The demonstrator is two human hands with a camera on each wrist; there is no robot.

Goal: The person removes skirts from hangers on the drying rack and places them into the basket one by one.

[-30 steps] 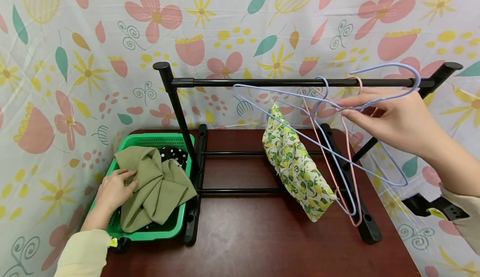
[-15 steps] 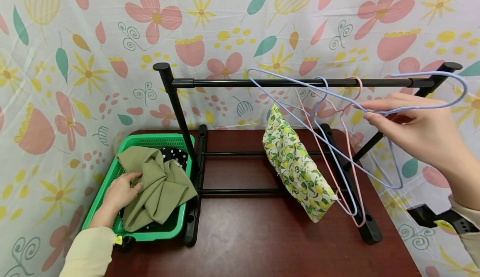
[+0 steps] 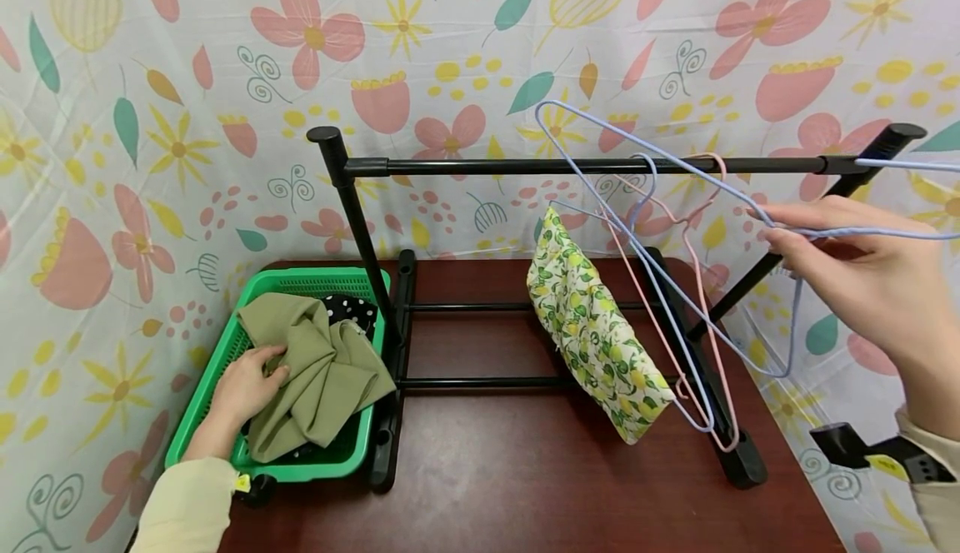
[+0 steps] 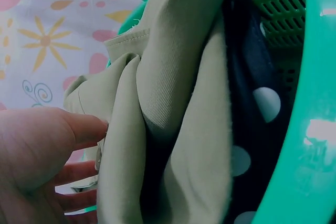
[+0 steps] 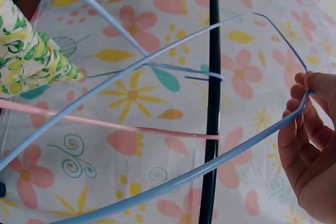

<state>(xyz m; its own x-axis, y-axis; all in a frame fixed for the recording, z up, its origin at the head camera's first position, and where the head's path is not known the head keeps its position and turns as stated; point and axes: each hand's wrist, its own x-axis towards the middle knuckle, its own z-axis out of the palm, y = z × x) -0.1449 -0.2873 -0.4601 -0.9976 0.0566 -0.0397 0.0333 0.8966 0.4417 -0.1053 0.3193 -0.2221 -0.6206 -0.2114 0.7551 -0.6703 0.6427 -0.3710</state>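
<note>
My right hand [image 3: 862, 278] pinches a light-blue wire hanger [image 3: 660, 149] at its neck, in front of the rack's right end. Its hook runs past the right edge of the head view; in the right wrist view the hanger [image 5: 173, 179] spans much of the frame. At left, my left hand [image 3: 243, 391] holds a fold of an olive-green cloth [image 3: 315, 370] heaped in a green basket [image 3: 187, 420]. The left wrist view shows the thumb against the cloth [image 4: 173, 98]; other fingertips are hidden behind it. Dark polka-dot fabric [image 3: 348, 310] lies beneath.
A black clothes rack [image 3: 480, 167] stands on a dark red-brown table [image 3: 480, 470]. From its bar hang a pink hanger [image 3: 701, 286] and another blue hanger [image 3: 651, 178], with a lemon-print cloth [image 3: 592, 328] beside them. A floral curtain [image 3: 465, 37] covers the back.
The right hand has moved right and slightly down with the blue hanger, whose far corner has risen above the bar. The left hand and olive cloth have shifted slightly right.
</note>
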